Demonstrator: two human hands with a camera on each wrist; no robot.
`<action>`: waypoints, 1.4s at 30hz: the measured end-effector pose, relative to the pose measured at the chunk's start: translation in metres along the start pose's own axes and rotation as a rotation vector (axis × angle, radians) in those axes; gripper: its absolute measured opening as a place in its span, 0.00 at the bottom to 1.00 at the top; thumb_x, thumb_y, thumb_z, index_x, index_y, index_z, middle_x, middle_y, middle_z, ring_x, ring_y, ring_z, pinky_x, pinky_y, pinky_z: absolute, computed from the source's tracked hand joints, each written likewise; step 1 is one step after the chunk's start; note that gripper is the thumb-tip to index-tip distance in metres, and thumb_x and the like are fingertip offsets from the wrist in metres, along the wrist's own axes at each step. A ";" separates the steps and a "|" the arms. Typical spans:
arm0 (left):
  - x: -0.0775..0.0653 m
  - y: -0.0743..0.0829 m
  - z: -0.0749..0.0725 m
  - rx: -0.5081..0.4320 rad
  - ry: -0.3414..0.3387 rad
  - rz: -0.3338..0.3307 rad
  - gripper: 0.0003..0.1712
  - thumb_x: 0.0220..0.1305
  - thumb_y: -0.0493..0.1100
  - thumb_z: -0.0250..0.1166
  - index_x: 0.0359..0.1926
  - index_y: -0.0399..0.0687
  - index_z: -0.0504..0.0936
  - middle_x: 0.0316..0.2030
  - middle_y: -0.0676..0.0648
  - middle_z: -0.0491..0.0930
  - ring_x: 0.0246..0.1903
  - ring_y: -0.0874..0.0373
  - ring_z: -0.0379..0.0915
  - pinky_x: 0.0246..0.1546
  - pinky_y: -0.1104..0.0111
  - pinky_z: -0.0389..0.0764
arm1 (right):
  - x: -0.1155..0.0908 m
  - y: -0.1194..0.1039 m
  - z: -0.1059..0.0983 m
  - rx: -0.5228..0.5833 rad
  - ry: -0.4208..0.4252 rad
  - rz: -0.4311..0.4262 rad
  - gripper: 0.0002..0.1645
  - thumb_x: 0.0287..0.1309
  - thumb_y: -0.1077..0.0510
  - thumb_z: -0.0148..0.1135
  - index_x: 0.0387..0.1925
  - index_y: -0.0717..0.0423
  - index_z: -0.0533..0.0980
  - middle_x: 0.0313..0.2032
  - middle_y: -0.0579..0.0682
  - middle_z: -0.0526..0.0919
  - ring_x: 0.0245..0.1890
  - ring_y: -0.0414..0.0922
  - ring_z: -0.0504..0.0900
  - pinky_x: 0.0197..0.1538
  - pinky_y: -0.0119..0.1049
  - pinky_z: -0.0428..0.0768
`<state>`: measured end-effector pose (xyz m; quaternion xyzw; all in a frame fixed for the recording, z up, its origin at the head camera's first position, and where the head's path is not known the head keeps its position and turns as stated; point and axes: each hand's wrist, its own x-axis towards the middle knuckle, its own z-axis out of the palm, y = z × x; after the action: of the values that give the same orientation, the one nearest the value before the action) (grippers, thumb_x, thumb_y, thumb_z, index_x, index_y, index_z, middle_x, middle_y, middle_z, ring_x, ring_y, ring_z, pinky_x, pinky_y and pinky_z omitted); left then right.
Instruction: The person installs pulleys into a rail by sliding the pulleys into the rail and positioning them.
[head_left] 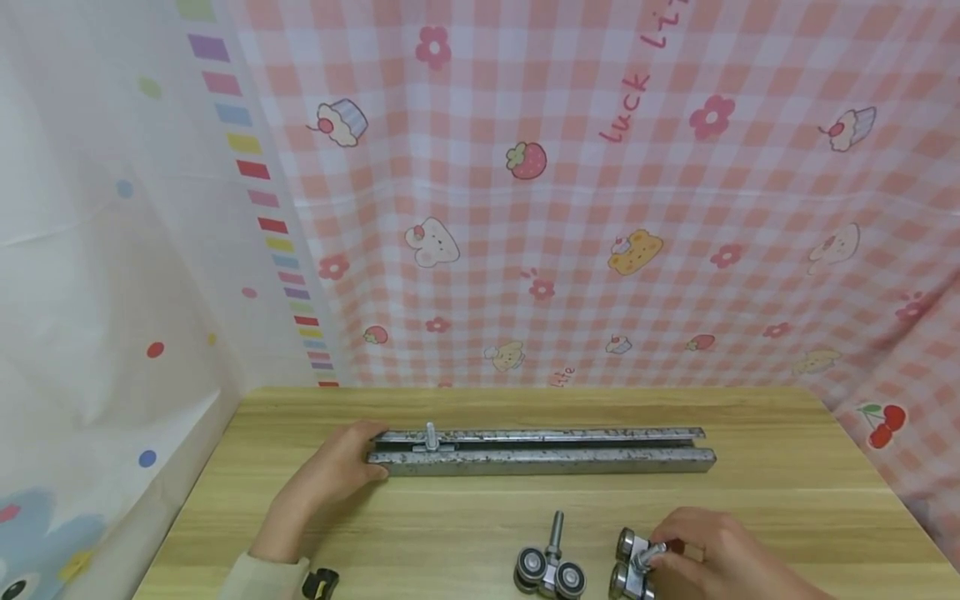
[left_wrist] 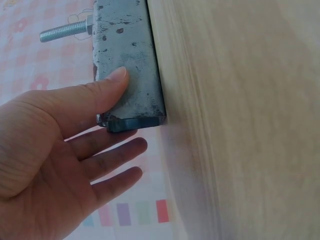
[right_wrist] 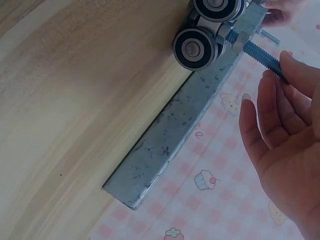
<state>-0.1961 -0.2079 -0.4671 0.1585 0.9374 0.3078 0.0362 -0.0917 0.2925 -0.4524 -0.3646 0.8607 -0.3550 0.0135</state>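
Note:
A slotted metal rail (head_left: 540, 462) lies lengthwise on the table, slot upward. At its left end my left hand (head_left: 341, 462) grips it, the thumb (left_wrist: 112, 87) pressed on the side face and the other fingers around the end, partly hidden. A bolt (head_left: 431, 435) stands up out of the slot near that end. With thumb and fingertips, my right hand (head_left: 720, 550) pinches the threaded bolt (right_wrist: 262, 59) of a roller trolley (head_left: 628, 567), whose black-sealed wheels (right_wrist: 192, 49) show in the right wrist view. To its left, a second roller trolley (head_left: 551, 571) sits with its bolt pointing up.
The wooden table (head_left: 420, 533) ends at the back against a pink checked cloth (head_left: 480, 292) with printed figures. White cloth (head_left: 97, 275) hangs on the left side. A black strap (head_left: 321, 583) is on the left wrist.

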 end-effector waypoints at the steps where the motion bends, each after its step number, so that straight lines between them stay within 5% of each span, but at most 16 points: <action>1: 0.000 0.000 0.000 0.000 -0.001 -0.001 0.35 0.54 0.31 0.79 0.63 0.29 0.79 0.58 0.33 0.82 0.60 0.37 0.77 0.64 0.44 0.77 | 0.000 0.000 0.000 -0.005 0.008 0.009 0.08 0.61 0.62 0.74 0.42 0.52 0.86 0.39 0.39 0.87 0.36 0.29 0.81 0.29 0.28 0.82; 9: -0.001 -0.001 0.001 0.008 0.003 0.012 0.34 0.53 0.31 0.80 0.61 0.29 0.80 0.57 0.33 0.82 0.59 0.36 0.77 0.64 0.43 0.77 | -0.004 0.000 -0.004 -0.065 0.049 0.120 0.05 0.62 0.58 0.75 0.39 0.47 0.86 0.36 0.31 0.83 0.33 0.27 0.78 0.28 0.28 0.82; 23: 0.001 -0.004 0.003 0.009 0.015 0.007 0.34 0.53 0.31 0.79 0.62 0.30 0.80 0.57 0.34 0.82 0.60 0.37 0.78 0.64 0.44 0.77 | -0.011 0.011 -0.012 -0.192 0.120 0.187 0.08 0.58 0.61 0.77 0.38 0.47 0.86 0.35 0.29 0.83 0.32 0.27 0.76 0.29 0.28 0.82; 32: 0.001 -0.003 0.002 0.016 0.008 -0.006 0.34 0.54 0.31 0.79 0.62 0.29 0.80 0.57 0.33 0.82 0.60 0.36 0.77 0.64 0.44 0.77 | -0.014 0.024 -0.015 -0.250 0.265 0.029 0.18 0.45 0.70 0.81 0.34 0.49 0.85 0.31 0.31 0.82 0.30 0.26 0.76 0.29 0.18 0.75; 42: 0.000 -0.002 0.002 0.017 -0.003 -0.023 0.34 0.55 0.32 0.79 0.63 0.30 0.80 0.58 0.34 0.82 0.61 0.36 0.77 0.64 0.44 0.77 | -0.016 0.031 -0.020 -0.333 0.338 0.041 0.16 0.42 0.65 0.84 0.30 0.47 0.85 0.30 0.29 0.82 0.30 0.26 0.76 0.27 0.18 0.75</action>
<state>-0.1965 -0.2084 -0.4698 0.1484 0.9418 0.2991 0.0397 -0.1048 0.3299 -0.4608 -0.2796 0.9047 -0.2639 -0.1837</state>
